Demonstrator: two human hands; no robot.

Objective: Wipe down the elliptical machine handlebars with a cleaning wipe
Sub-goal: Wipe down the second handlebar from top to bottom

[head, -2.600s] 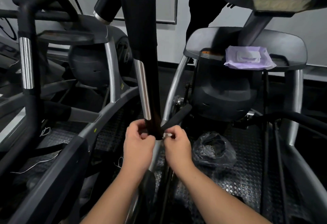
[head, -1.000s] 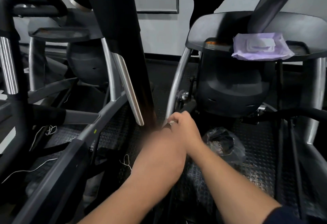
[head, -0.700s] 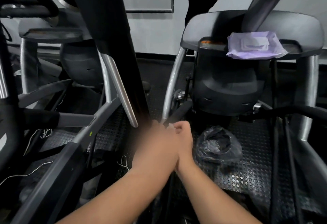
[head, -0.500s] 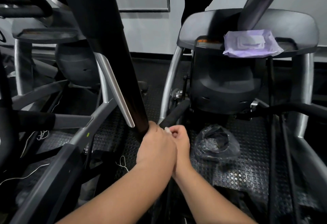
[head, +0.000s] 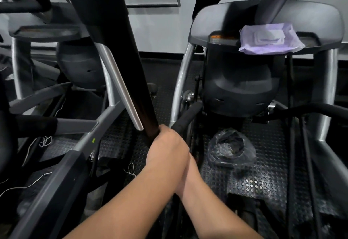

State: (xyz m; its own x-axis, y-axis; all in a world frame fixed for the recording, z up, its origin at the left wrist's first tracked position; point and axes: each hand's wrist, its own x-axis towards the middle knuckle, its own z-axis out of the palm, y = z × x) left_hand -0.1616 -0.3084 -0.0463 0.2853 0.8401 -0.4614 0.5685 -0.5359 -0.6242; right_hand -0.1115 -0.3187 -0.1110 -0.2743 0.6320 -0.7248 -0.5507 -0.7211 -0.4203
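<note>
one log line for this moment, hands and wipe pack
left hand: grips base of black handlebar | right hand: hidden behind left, grip unclear | wipe: not visible | purple wipe pack: on machine shelf

The handlebar [head: 120, 54] is a thick, glossy black bar that slants from the upper left down to the left hand [head: 167, 150], whose fingers [head: 163, 131] curl round its lower end. A brushed silver strip runs along its left side, ending just above those fingers. No wipe shows.

Pale wall [head: 156, 31] behind; black studded rubber floor [head: 263, 178] below.
</note>
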